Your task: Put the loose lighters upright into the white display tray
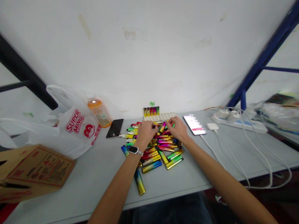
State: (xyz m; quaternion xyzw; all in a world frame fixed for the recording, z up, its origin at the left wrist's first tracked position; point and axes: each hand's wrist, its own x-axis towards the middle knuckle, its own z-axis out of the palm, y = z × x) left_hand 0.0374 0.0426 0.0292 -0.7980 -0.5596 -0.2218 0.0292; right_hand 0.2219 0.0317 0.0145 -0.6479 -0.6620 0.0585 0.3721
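Observation:
Many shiny multicoloured lighters [151, 166] lie in a loose pile on the grey table [98, 174]. Over the pile's upper left is my left hand [146, 132], a watch on its wrist, its fingers closed around a small dark end of something I cannot make out. My right hand [177, 127] has its fingers bent and pressed together at a yellow and pink lighter [163, 127] on the pile's upper right. Just behind both hands sits a white tray with holes [161, 117]. Several lighters [151, 111] stand upright in a row along its back left.
A black phone [115, 128], an orange bottle [99, 112], a white plastic bag [72, 124] and a cardboard box [37, 174] are on the left. To the right are a lit phone [194, 124], a white charger case [212, 126], cables and a power strip [243, 123].

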